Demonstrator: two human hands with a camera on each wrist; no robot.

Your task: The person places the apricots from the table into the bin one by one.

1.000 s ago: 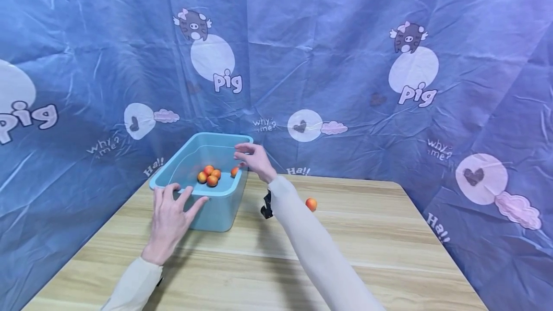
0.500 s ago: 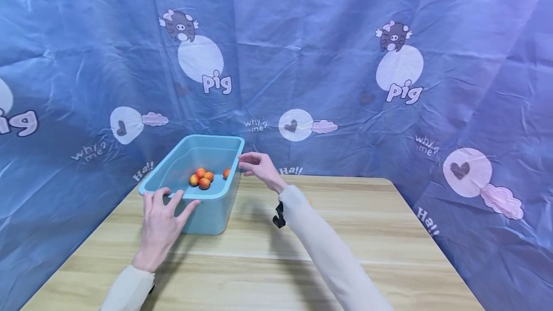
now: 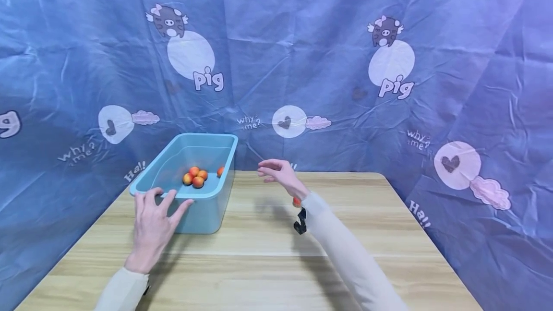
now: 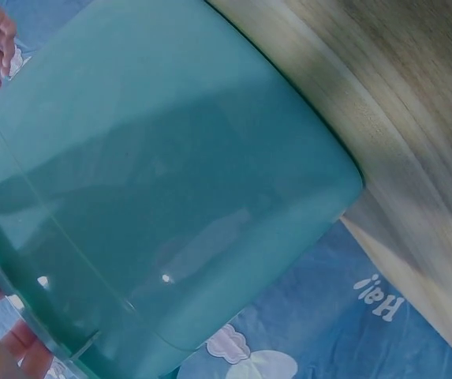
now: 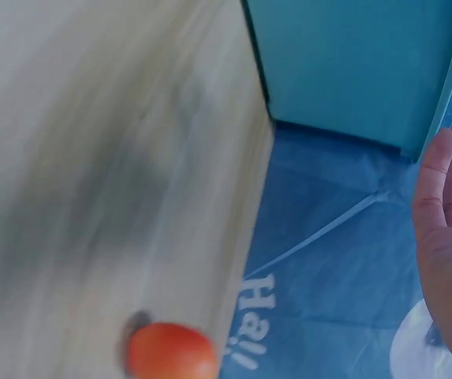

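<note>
A light-blue plastic bin [image 3: 202, 216] stands on the left of the table. My left hand [image 3: 151, 227] grips its near rim, fingers bent over the edge; the left wrist view shows fingertips [image 4: 28, 347] at the rim. Several small round red-orange fruits [image 3: 198, 182] lie in the bin, bunched together, with one more fruit [image 3: 220, 172] near its right wall. My right hand [image 3: 282, 175] is in the air right of the bin, fingers loosely bent and holding nothing. Under its wrist, a single red-orange fruit [image 5: 170, 353] sits on the table, partly hidden by the sleeve in the head view.
The wood-grain table [image 3: 259, 272] runs back to a blue curtain [image 3: 259, 52] printed with pigs and lettering, which hangs close behind and along both sides. A black strap piece [image 3: 300, 222] hangs below the right sleeve.
My right hand has drawn back from over the bin's right rim and moved rightward, away from it. The left hand stays on the rim. The head view has shifted slightly to the right.
</note>
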